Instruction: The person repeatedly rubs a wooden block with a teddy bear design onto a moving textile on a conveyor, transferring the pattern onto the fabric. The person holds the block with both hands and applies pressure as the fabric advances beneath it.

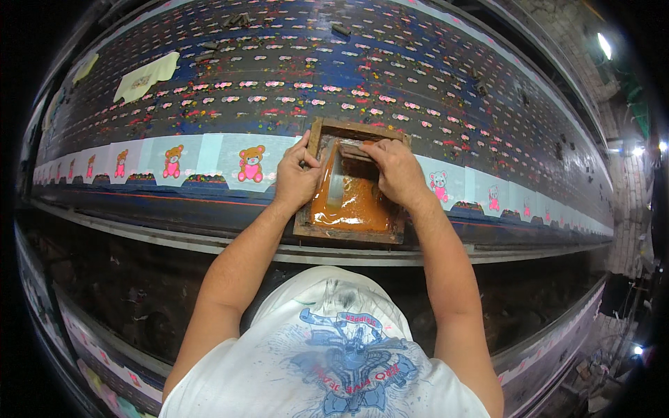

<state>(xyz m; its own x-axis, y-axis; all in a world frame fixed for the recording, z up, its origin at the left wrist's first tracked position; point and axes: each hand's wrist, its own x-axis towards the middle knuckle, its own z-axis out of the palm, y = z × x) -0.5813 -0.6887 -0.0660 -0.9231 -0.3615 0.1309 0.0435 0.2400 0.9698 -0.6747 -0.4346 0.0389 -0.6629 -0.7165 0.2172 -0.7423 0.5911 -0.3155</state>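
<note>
A long printing table (418,76) runs across the view, its dark blue top speckled with paint and rows of small pink marks. Along its near edge lies a strip of pale fabric pieces (209,157), each printed with a pink and orange teddy bear.

A wooden screen frame (350,182) sits flat on this strip at the table's near edge, its lower rail reaching almost to the table's lip. Orange ink (352,202) pools inside the frame, thickest toward the near rail.

The left hand (296,177) rests on the frame's left rail, fingers curled over the wood and gripping it. The right hand (397,171) is closed around a squeegee (348,150) at the frame's far end, just inside the top rail.

To the left of the frame the printed bears (251,164) lie uncovered; to the right, fainter bears (439,182) follow along the strip. A loose yellowish cloth (146,76) lies well apart on the far left of the table. Below the table's edge a metal rail (139,233) runs its length, with a lower shelf (104,348) beneath.
</note>
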